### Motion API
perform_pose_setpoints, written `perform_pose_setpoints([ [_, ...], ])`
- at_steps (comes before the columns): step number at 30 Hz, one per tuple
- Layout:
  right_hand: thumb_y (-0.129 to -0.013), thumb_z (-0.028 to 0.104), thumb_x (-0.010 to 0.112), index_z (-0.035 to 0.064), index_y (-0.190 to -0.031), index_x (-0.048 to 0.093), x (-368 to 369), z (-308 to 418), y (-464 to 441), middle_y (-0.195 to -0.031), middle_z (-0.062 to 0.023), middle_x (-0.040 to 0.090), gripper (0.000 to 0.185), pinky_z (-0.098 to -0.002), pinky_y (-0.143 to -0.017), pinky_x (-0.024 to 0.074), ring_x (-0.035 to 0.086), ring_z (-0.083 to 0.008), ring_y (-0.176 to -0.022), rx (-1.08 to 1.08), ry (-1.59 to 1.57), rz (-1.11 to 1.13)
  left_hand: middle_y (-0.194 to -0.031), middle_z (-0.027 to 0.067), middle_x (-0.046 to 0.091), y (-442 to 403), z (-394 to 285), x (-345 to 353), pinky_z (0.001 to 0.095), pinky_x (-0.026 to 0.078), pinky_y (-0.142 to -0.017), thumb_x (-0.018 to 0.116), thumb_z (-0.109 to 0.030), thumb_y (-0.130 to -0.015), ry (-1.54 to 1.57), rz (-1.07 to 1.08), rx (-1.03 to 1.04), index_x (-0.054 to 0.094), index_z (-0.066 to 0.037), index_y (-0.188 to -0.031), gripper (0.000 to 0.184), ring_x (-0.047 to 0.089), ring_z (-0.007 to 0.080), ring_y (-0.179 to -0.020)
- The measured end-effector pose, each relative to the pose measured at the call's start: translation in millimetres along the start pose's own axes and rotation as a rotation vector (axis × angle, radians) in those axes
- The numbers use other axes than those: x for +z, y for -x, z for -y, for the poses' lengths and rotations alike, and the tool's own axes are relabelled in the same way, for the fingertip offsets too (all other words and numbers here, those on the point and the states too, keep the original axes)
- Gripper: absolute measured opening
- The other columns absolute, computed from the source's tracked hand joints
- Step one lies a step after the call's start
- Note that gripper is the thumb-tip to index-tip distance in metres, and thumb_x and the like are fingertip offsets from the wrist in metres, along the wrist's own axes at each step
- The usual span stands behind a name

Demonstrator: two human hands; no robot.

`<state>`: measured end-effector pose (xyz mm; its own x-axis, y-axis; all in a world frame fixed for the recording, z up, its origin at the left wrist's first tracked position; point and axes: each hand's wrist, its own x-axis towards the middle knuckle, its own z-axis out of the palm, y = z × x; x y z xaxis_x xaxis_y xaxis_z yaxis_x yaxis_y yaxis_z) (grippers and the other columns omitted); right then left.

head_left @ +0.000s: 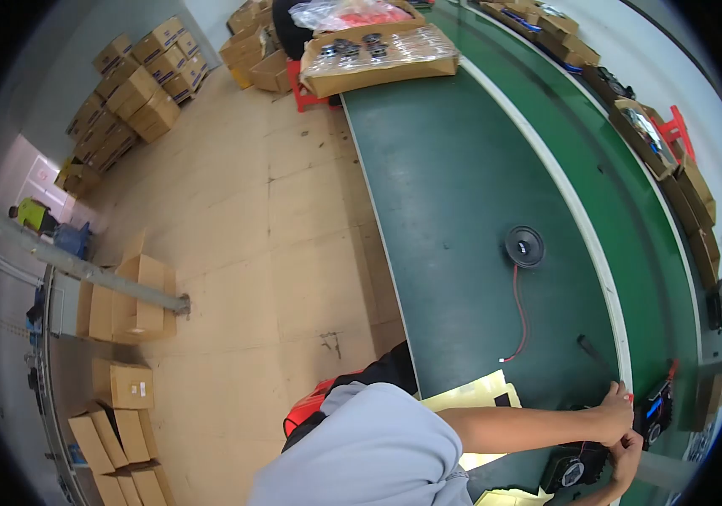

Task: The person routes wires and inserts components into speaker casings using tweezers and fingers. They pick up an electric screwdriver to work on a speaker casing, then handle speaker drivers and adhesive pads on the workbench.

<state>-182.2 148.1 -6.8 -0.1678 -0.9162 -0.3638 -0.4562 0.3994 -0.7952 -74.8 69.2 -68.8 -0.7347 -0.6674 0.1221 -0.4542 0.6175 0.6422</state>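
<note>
At the lower right, by the white rail, my left hand (616,415) has its fingers pressed together near a small red spot. My right hand (626,455) is just below it, its fingers bent and touching the left hand. What they hold is too small to make out. Under my wrists sits a black speaker unit (574,471) on the green table. Another black unit with a blue part (656,411) lies right of my hands. A round speaker (525,247) with a red and black wire rests farther up the table, and yellow sheets (475,395) lie beneath my left forearm.
A carton of speakers (382,63) stands at the table's far end, near a seated person and a red stool (303,91). The green conveyor (597,169) runs along the right, with open boxes (643,135) beyond it. Stacked cartons (146,101) stand on the left floor.
</note>
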Motion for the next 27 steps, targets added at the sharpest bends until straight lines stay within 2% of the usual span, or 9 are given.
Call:
perform_pose_setpoints([
  [5, -0.079, 0.012, 0.075, 0.0030, -0.081, 0.066, -6, -31, -4, -0.076, 0.0042, 0.063, 0.013, -0.0225, -0.058, 0.0402, 0.051, -0.0038, -0.066, -0.057, 0.006, -0.117, -0.106, 0.0216, 0.070, 7, -12, -14, 0.0560, 0.034, -0.094, 0.074, -0.027, -0.065, 0.060, 0.059, 0.000, 0.078, -0.003, -0.091, 0.035, 0.050, 0.0439, -0.115],
  [6, -0.079, 0.012, 0.069, -0.0034, -0.087, 0.068, 3, -19, -1, -0.076, 0.0031, 0.064, 0.018, -0.0244, -0.062, 0.0420, 0.052, -0.0046, -0.071, -0.153, 0.033, -0.111, -0.106, 0.0222, 0.069, 6, -9, -10, 0.0553, 0.035, -0.090, 0.075, -0.027, -0.066, 0.102, 0.058, -0.018, 0.078, -0.002, -0.090, 0.035, 0.050, 0.0440, -0.114],
  [8, -0.079, 0.016, 0.071, -0.0026, -0.084, 0.066, 3, -7, -1, -0.078, 0.0042, 0.063, 0.020, -0.0237, -0.063, 0.0424, 0.052, -0.0042, -0.073, -0.104, 0.038, -0.023, -0.104, 0.0224, 0.069, 10, -1, -8, 0.0547, 0.037, -0.086, 0.075, -0.027, -0.067, 0.177, 0.070, -0.045, 0.076, -0.001, -0.088, 0.034, 0.051, 0.0436, -0.112],
  [11, -0.076, 0.014, 0.074, 0.0013, -0.076, 0.061, 5, -4, 1, -0.071, 0.0093, 0.052, 0.018, -0.0245, -0.056, 0.0332, 0.042, -0.0029, -0.066, -0.064, 0.091, -0.056, -0.107, 0.0220, 0.069, 17, 2, -50, 0.0539, 0.040, -0.089, 0.075, -0.030, -0.071, 0.216, 0.192, -0.063, 0.075, -0.001, -0.090, 0.035, 0.054, 0.0412, -0.111],
  [14, -0.072, 0.007, 0.075, 0.0011, -0.072, 0.060, -2, -8, 3, -0.065, 0.0062, 0.049, 0.016, -0.0263, -0.056, 0.0349, 0.042, -0.0043, -0.064, -0.041, 0.153, -0.056, -0.109, 0.0213, 0.069, 6, 11, -41, 0.0533, 0.041, -0.096, 0.075, -0.037, -0.075, 0.168, 0.300, -0.063, 0.074, -0.002, -0.098, 0.041, 0.053, 0.0396, -0.117],
  [18, -0.081, 0.025, 0.076, 0.0010, -0.088, 0.075, -7, -5, 2, -0.062, -0.0032, 0.059, 0.025, -0.0339, -0.059, 0.0417, 0.048, -0.0100, -0.061, -0.141, 0.269, -0.085, -0.116, 0.0255, 0.064, 10, 13, -62, 0.0568, 0.045, -0.098, 0.071, -0.044, -0.081, 0.166, 0.278, -0.063, 0.064, -0.013, -0.121, 0.051, 0.055, 0.0464, -0.117],
  [20, -0.083, 0.023, 0.076, 0.0015, -0.089, 0.076, -3, -3, 5, -0.068, -0.0043, 0.066, 0.022, -0.0323, -0.063, 0.0456, 0.053, -0.0097, -0.065, -0.117, 0.128, -0.133, -0.101, 0.0228, 0.069, 10, 17, -65, 0.0447, 0.054, -0.088, 0.073, -0.029, -0.078, 0.109, 0.207, -0.017, 0.072, -0.009, -0.105, 0.034, 0.067, 0.0396, -0.097],
  [23, -0.082, 0.017, 0.075, -0.0001, -0.091, 0.075, -5, -12, 2, -0.073, -0.0023, 0.069, 0.019, -0.0308, -0.063, 0.0468, 0.057, -0.0092, -0.067, -0.181, 0.092, -0.087, -0.073, 0.0161, 0.070, 2, 34, -55, 0.0348, 0.051, -0.069, 0.068, -0.018, -0.079, 0.304, 0.337, -0.039, 0.077, -0.001, -0.081, 0.019, 0.067, 0.0232, -0.069],
  [27, -0.079, 0.016, 0.076, 0.0038, -0.089, 0.073, -1, -4, 3, -0.075, -0.0024, 0.069, 0.016, -0.0291, -0.066, 0.0460, 0.058, -0.0094, -0.070, -0.131, 0.068, -0.064, -0.069, 0.0094, 0.067, -1, 19, -77, 0.0321, 0.048, -0.071, 0.072, -0.021, -0.079, 0.321, 0.482, -0.076, 0.073, 0.004, -0.077, 0.024, 0.062, 0.0168, -0.068],
])
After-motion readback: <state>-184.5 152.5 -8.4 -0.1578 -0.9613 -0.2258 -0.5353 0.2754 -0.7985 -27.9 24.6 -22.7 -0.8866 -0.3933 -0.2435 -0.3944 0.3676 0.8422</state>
